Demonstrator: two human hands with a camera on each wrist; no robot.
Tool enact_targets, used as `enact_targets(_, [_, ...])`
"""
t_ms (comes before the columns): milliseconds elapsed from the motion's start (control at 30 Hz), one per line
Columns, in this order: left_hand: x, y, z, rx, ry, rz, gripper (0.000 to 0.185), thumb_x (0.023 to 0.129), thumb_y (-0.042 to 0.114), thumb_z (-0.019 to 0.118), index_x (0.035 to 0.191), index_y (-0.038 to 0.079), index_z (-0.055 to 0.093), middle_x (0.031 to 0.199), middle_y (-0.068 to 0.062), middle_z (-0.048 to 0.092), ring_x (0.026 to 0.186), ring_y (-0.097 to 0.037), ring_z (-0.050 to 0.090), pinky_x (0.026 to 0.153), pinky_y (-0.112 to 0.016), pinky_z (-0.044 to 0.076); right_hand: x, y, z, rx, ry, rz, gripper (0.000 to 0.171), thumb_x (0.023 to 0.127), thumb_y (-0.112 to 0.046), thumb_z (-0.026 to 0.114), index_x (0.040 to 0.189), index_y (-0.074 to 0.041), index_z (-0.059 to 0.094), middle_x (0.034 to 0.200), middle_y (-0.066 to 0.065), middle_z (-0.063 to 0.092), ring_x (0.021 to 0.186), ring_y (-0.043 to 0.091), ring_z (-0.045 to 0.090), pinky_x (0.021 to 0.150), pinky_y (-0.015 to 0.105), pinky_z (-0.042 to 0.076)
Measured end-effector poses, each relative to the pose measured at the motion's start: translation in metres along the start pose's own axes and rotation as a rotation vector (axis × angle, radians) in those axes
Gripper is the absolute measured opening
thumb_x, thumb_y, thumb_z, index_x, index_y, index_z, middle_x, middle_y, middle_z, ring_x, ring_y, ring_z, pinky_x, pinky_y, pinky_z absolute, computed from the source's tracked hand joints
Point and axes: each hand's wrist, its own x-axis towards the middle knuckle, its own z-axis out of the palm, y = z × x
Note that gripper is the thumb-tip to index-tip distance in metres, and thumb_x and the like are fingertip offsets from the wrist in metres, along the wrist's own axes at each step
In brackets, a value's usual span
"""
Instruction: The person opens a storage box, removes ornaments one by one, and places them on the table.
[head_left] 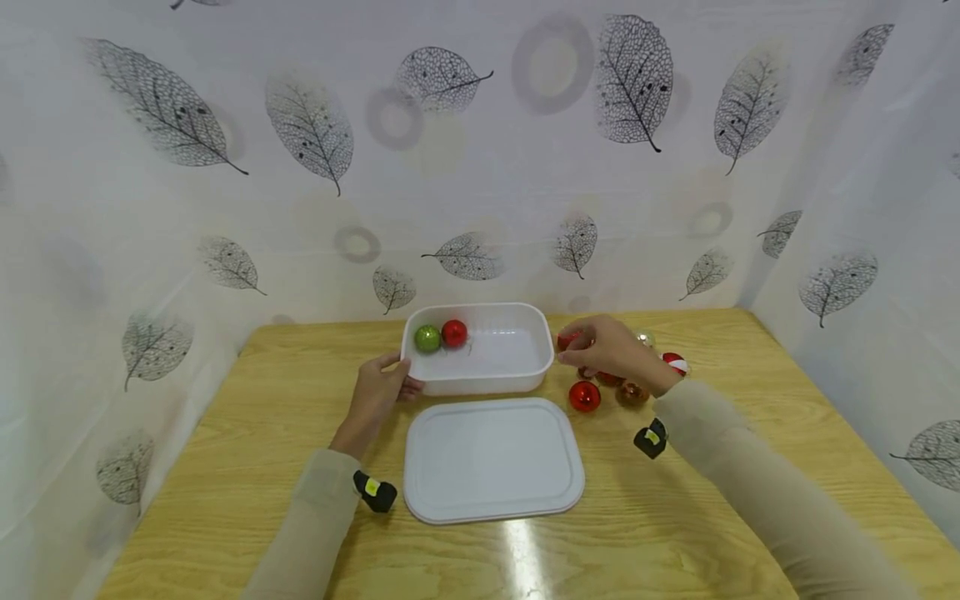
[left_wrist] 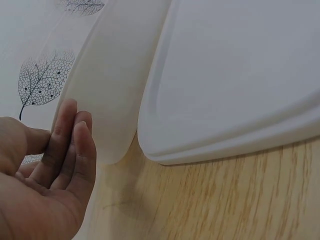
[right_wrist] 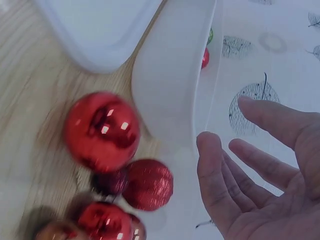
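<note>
A white plastic box (head_left: 480, 386) stands at the back of the table, with a green glitter bauble (head_left: 427, 338) and a red bauble (head_left: 454, 333) inside near its left end. My left hand (head_left: 377, 392) pinches the box's left rim, fingers (left_wrist: 82, 150) against the outer wall. Just beyond the box's right end hovers my right hand (head_left: 611, 348), over a cluster of baubles. In the right wrist view its thumb and fingers (right_wrist: 212, 165) are apart with nothing between them. A shiny red bauble (right_wrist: 102, 131) and a textured red bauble (right_wrist: 148, 184) lie close by.
In front of the box a white lid (head_left: 493, 460) lies flat on the wooden table (head_left: 225, 492). Several more baubles sit to the right, among them a copper one (head_left: 632, 393) and a red-and-white one (head_left: 675, 363). Leaf-patterned curtain (head_left: 480, 183) hangs behind the table.
</note>
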Motion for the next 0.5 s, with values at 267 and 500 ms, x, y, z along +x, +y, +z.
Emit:
enact_targets(267, [0.0, -0.003, -0.002, 0.005, 0.002, 0.001, 0.045, 0.108, 0.015, 0.05, 0.145, -0.01, 0.044, 0.081, -0.012, 0.073, 0.068, -0.013, 0.07, 0.068, -0.027, 0.062, 0.029, -0.023, 0.032, 0.067, -0.037, -0.062, 0.046, 0.091, -0.017, 0.077, 0.13, 0.003, 0.063, 0.108, 0.021, 0.071, 0.09, 0.039, 0.071, 0.075, 0.047, 0.063])
enact_targets(500, [0.002, -0.003, -0.001, 0.012, 0.002, 0.002, 0.044, 0.108, 0.015, 0.05, 0.145, -0.008, 0.045, 0.081, -0.012, 0.073, 0.067, -0.014, 0.07, 0.068, -0.027, 0.062, 0.057, -0.038, 0.055, 0.084, -0.039, -0.066, 0.045, 0.09, -0.016, 0.078, 0.129, 0.002, 0.064, 0.104, 0.018, 0.072, 0.089, 0.035, 0.07, 0.068, 0.036, 0.064])
